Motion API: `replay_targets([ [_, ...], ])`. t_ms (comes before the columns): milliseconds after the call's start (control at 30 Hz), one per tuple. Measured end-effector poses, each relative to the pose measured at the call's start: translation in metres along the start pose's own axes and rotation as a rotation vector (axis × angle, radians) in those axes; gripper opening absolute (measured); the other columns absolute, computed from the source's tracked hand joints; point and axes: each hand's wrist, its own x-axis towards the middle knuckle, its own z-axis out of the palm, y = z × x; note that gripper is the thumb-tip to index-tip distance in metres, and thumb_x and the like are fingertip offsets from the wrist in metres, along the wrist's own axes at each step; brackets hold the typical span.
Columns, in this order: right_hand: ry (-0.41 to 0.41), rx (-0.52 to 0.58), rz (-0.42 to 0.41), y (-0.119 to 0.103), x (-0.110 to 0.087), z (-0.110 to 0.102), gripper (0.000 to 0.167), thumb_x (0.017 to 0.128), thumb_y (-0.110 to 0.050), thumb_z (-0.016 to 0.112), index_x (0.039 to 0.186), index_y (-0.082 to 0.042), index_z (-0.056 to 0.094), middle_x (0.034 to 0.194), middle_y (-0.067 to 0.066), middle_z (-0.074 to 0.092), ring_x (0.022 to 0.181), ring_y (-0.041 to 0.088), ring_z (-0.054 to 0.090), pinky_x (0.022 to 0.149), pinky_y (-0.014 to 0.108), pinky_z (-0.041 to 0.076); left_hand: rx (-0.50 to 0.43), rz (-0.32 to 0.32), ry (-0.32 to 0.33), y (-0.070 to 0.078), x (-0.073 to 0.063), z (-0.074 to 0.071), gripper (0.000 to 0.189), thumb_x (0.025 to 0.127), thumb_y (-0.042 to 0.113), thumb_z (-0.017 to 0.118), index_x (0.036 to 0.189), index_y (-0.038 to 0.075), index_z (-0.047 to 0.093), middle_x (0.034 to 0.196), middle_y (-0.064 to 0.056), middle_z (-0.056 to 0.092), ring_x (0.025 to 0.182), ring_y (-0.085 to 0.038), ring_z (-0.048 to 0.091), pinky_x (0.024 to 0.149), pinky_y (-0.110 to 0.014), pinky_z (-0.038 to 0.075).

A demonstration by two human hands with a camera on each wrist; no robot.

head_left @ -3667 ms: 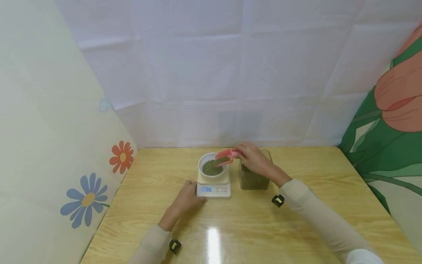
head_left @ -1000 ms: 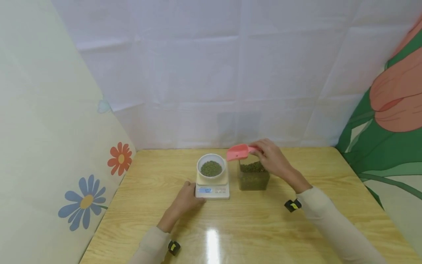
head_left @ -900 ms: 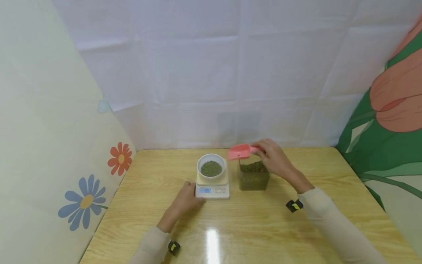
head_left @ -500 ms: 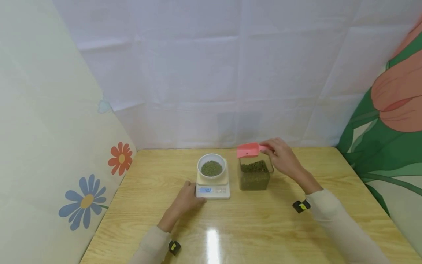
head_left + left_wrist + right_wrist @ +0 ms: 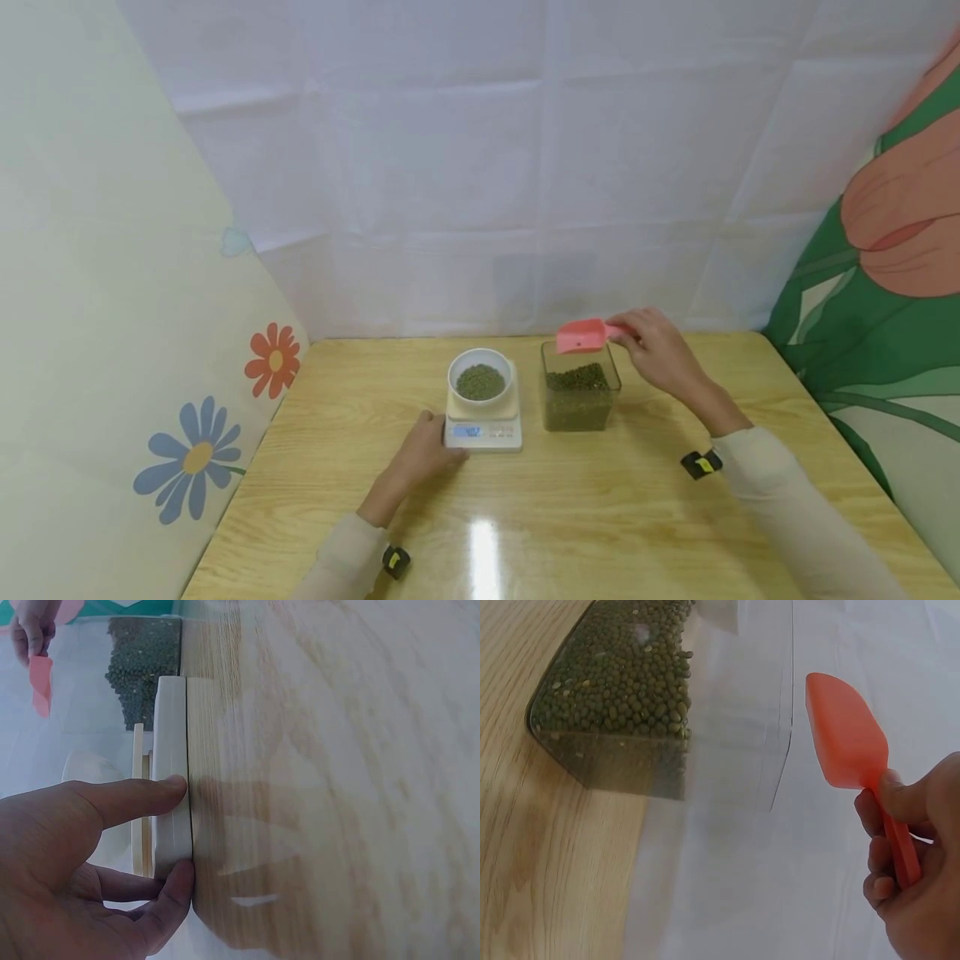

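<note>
Pink scoop (image 5: 581, 335) gone from the white bowl (image 5: 480, 358), now apart above the clear bin's (image 5: 573, 418) 12 o'clock side; looks like a pour done. Right-hand (image 5: 663, 354) grip closed round it. Bowl of green beans (image 5: 481, 382) on digital scale (image 5: 483, 443); bin at 3 o'clock. Left-hand (image 5: 427, 450) grip part-open, holding scale's 8 o'clock corner. Display (image 5: 467, 432) lit, digits unclear; no brand legible.

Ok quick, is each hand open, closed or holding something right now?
Left hand: holding the scale by one corner.
Right hand: holding the pink scoop.
</note>
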Motion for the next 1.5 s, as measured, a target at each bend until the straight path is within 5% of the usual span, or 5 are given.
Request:
replay_targets([
  [567, -0.080, -0.183, -0.043, 0.003, 0.001, -0.016, 0.023, 0.098, -0.003, 0.070, 0.120, 0.005, 0.073, 0.111, 0.022, 0.074, 0.101, 0.037, 0.062, 0.089, 0.056, 0.056, 0.001, -0.004, -0.003, -0.003, 0.002, 0.000, 0.058, 0.081, 0.015, 0.089, 0.132, -0.003, 0.068, 0.108, -0.012, 0.056, 0.093, -0.022, 0.052, 0.083, -0.039, 0.056],
  [867, -0.102, -0.338, -0.133, -0.006, 0.001, -0.018, 0.022, 0.092, 0.000, 0.074, 0.114, 0.004, 0.075, 0.103, 0.020, 0.075, 0.091, 0.032, 0.059, 0.082, 0.047, 0.056, 0.005, 0.001, -0.003, -0.004, 0.002, 0.001, 0.059, 0.081, 0.015, 0.089, 0.133, -0.003, 0.067, 0.109, -0.012, 0.057, 0.094, -0.022, 0.052, 0.083, -0.039, 0.056],
  [1100, -0.145, -0.418, -0.161, -0.010, 0.002, -0.017, 0.027, 0.085, 0.005, 0.077, 0.112, 0.004, 0.076, 0.100, 0.018, 0.074, 0.090, 0.033, 0.060, 0.099, 0.055, 0.054, 0.011, -0.001, -0.002, -0.003, 0.001, 0.001, 0.059, 0.081, 0.015, 0.089, 0.133, -0.003, 0.067, 0.108, -0.012, 0.057, 0.093, -0.022, 0.052, 0.082, -0.037, 0.056],
  [1267, -0.155, -0.479, -0.195, -0.017, 0.003, -0.017, 0.034, 0.076, 0.009, 0.079, 0.109, 0.003, 0.076, 0.098, 0.017, 0.074, 0.088, 0.031, 0.059, 0.082, 0.044, 0.055, 0.012, -0.011, 0.000, -0.001, 0.000, 0.000, 0.055, 0.080, 0.015, 0.089, 0.128, -0.004, 0.069, 0.107, -0.013, 0.056, 0.092, -0.022, 0.052, 0.081, -0.037, 0.055],
  [1500, -0.171, -0.550, -0.225, -0.022, 0.008, -0.012, 0.035, 0.074, 0.010, 0.080, 0.109, 0.004, 0.077, 0.097, 0.016, 0.073, 0.085, 0.029, 0.057, 0.078, 0.039, 0.054, 0.011, -0.007, -0.002, -0.002, 0.001, 0.001, 0.056, 0.080, 0.015, 0.089, 0.128, -0.004, 0.068, 0.108, -0.013, 0.056, 0.092, -0.022, 0.052, 0.081, -0.037, 0.056],
])
